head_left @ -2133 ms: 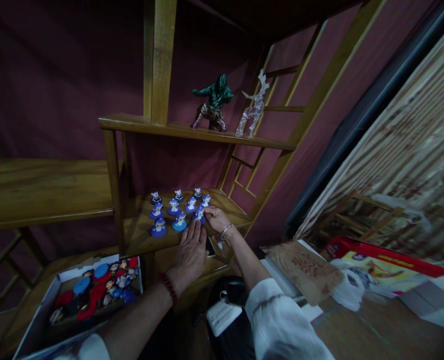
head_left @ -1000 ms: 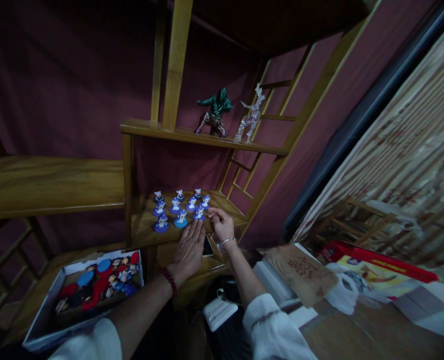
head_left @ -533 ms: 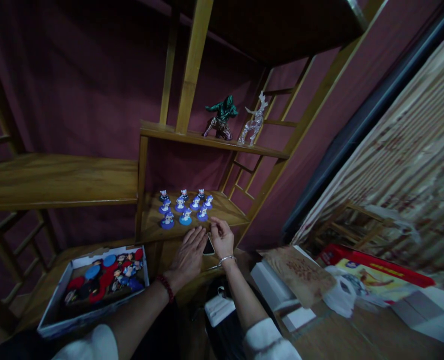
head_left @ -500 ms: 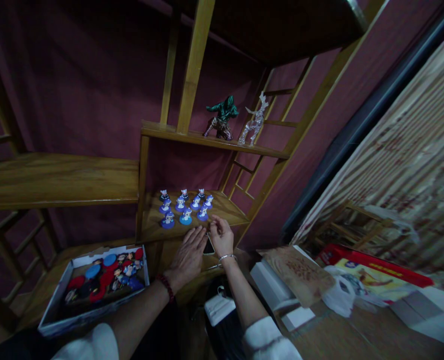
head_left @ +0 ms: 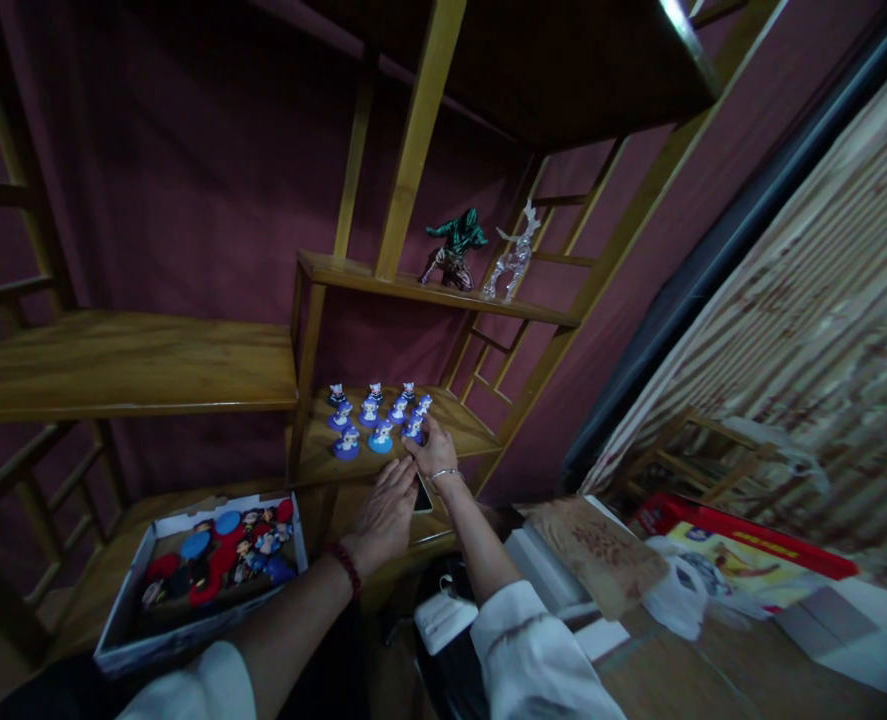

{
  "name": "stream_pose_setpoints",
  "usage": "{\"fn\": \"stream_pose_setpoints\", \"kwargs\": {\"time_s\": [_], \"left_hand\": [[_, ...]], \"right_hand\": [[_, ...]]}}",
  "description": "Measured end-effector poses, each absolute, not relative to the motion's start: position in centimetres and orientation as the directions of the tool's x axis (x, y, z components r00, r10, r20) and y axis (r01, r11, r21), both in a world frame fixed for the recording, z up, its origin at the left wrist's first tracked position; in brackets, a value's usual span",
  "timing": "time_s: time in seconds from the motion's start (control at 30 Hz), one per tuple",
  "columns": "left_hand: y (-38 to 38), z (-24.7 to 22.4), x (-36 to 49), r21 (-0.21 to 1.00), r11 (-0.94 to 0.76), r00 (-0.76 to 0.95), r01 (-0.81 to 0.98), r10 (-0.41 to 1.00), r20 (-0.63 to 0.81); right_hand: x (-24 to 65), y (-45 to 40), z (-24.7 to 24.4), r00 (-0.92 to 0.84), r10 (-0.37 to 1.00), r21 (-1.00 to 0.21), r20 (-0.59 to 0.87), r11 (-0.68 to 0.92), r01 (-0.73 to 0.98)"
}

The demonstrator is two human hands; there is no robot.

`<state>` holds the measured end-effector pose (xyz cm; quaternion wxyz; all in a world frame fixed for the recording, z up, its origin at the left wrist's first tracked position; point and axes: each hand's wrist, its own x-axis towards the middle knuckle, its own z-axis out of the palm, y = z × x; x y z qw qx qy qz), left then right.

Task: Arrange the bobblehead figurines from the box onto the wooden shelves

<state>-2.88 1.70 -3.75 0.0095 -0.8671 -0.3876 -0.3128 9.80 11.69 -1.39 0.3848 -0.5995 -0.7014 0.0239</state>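
Note:
Small figurines stand in rows on the lower right shelf, among them a purple one [head_left: 346,443] at the front left and a blue-based one [head_left: 381,436] beside it. My right hand [head_left: 434,450] has its fingers around the front-right purple figurine [head_left: 413,429], which its fingertips partly cover. My left hand [head_left: 387,510] lies flat with fingers stretched at the shelf's front, next to a dark phone-like object [head_left: 421,496] that is partly hidden between the hands.
An open box [head_left: 143,540] of mixed figurines stands at the lower left. Above are a green hooded figure [head_left: 458,248] and a clear deer [head_left: 513,258]. At the right lie a brown paper bag [head_left: 597,550], a plastic bag [head_left: 679,595] and a red package [head_left: 758,545].
My right hand has moved forward to the front-right purple figurine and closed its fingers on it. The view has shifted slightly, while my left hand stays at the shelf's front.

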Motion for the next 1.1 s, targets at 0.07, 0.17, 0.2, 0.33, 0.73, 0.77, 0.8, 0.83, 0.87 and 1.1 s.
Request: {"fn": "stream_pose_setpoints", "kwargs": {"time_s": [0.07,0.17,0.2,0.33,0.73,0.77,0.8,0.83,0.87,1.1], "left_hand": [[1.7,-3.7,-2.9,0.227,-0.698,0.503,0.679,0.668,0.548],[1.8,-3.8,-2.9,0.244,-0.692,0.497,0.68,0.679,0.54],[1.8,-3.8,-2.9,0.249,-0.691,0.496,0.678,0.681,0.539],[1.7,-3.8,-3.0,0.263,-0.698,0.499,0.666,0.679,0.538],[1.4,-3.5,-3.5,0.224,-0.712,0.528,0.665,0.661,0.534],[1.3,-3.4,-3.5,0.22,-0.715,0.531,0.664,0.658,0.533],[1.2,-3.4,-3.6,0.219,-0.717,0.535,0.662,0.656,0.532],[1.0,-3.4,-3.7,0.217,-0.718,0.537,0.661,0.655,0.532],[0.9,-3.4,-3.8,0.215,-0.72,0.54,0.66,0.653,0.531],[1.1,-4.2,-4.1,0.242,-0.747,0.54,0.62,0.629,0.56]], "right_hand": [[9.8,11.6,-1.4,0.021,0.855,-0.502,0.518,0.284,0.817],[9.7,11.3,-1.3,0.025,0.854,-0.507,0.52,0.285,0.813],[9.7,11.2,-1.3,0.025,0.855,-0.504,0.518,0.282,0.817],[9.8,10.9,-1.1,0.011,0.859,-0.487,0.512,0.28,0.827],[9.7,9.7,-1.3,0.015,0.82,-0.482,0.572,0.322,0.815],[9.7,9.4,-1.5,0.035,0.804,-0.493,0.594,0.33,0.805],[9.6,9.0,-1.7,0.06,0.786,-0.507,0.615,0.336,0.794],[9.5,8.5,-1.9,0.085,0.768,-0.519,0.635,0.342,0.783],[9.3,8.0,-2.2,0.112,0.75,-0.532,0.652,0.346,0.773],[7.1,4.5,-3.9,0.197,0.662,-0.549,0.723,0.378,0.745]]}}
